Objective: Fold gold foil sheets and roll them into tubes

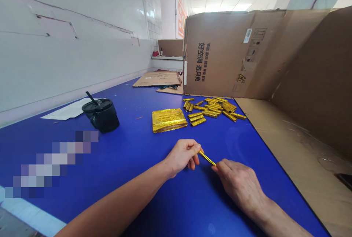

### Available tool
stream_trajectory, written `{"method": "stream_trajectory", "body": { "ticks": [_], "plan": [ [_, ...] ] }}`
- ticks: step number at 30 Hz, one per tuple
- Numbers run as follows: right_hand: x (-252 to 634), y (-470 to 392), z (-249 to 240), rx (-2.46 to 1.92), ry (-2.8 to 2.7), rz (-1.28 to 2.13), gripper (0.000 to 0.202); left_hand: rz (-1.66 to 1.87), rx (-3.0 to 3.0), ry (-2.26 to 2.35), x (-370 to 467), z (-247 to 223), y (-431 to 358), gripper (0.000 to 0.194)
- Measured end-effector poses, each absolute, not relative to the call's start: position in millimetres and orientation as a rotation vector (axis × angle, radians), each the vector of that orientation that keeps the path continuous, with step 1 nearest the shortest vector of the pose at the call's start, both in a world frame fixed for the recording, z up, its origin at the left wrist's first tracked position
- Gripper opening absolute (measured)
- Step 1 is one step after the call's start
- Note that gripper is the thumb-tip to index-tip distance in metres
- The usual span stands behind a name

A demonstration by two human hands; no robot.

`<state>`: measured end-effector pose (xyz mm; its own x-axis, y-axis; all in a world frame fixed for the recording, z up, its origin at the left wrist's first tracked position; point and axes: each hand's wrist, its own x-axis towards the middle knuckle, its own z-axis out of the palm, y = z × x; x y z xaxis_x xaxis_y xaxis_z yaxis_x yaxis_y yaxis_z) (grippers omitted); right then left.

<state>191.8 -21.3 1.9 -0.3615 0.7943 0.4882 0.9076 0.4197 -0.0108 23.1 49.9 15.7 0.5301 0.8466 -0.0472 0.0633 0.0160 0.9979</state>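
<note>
A narrow strip of folded gold foil (207, 158) stretches between my two hands above the blue tabletop. My left hand (183, 153) pinches its upper left end between thumb and fingers. At the lower right end, my right hand (238, 181) has its fingers closed on the same strip; its fingertips are partly hidden behind the hand's back. Just beyond my left hand lies a flat stack of gold foil sheets (169, 120). Right of that stack, several short folded gold foil pieces (213, 108) are scattered in a loose heap.
On the left stands a dark lidded mug (103, 117) with a handle, a stick poking from its lid, beside white paper (66, 109). A large cardboard box (225, 57) borders the back and right. Flat cardboard (156, 78) lies at the far end; a white wall (68, 54) runs along the left.
</note>
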Motion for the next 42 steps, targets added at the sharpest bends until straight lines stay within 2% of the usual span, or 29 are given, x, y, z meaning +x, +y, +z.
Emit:
{"method": "stream_trajectory", "body": {
  "ticks": [2, 5, 9, 13, 18, 21, 27, 31, 42],
  "plan": [
    [192, -22, 4, -1.493, -2.255, -0.242, 0.033, 0.732, 1.411, 0.818, 22, 17, 52, 0.021],
    [190, -23, 9, -1.476, -2.143, 0.300, 0.031, 0.754, 1.463, 0.790, 21, 16, 55, 0.014],
    [188, -22, 10, -1.385, -1.806, 0.969, 0.041, 0.732, 1.657, 0.702, 22, 13, 50, 0.015],
    [185, -22, 6, -1.311, -1.729, 1.243, 0.040, 0.732, 1.729, 0.646, 27, 12, 37, 0.016],
    [182, -24, 5, -1.314, -1.743, 1.107, 0.038, 0.720, 1.700, 0.673, 32, 13, 27, 0.013],
    [180, -26, 7, -1.320, -1.778, 1.029, 0.037, 0.697, 1.782, 0.749, 31, 12, 26, 0.020],
    [180, -27, 6, -1.335, -1.822, 1.123, 0.037, 0.623, 1.767, 0.769, 28, 9, 31, 0.029],
    [182, -25, 4, -1.419, -1.823, 1.052, 0.038, 0.705, 1.646, 0.833, 26, 8, 42, 0.036],
    [181, -25, 3, -1.458, -1.938, 0.718, 0.040, 0.891, 1.563, 0.977, 21, 11, 54, 0.040]
  ]
}}
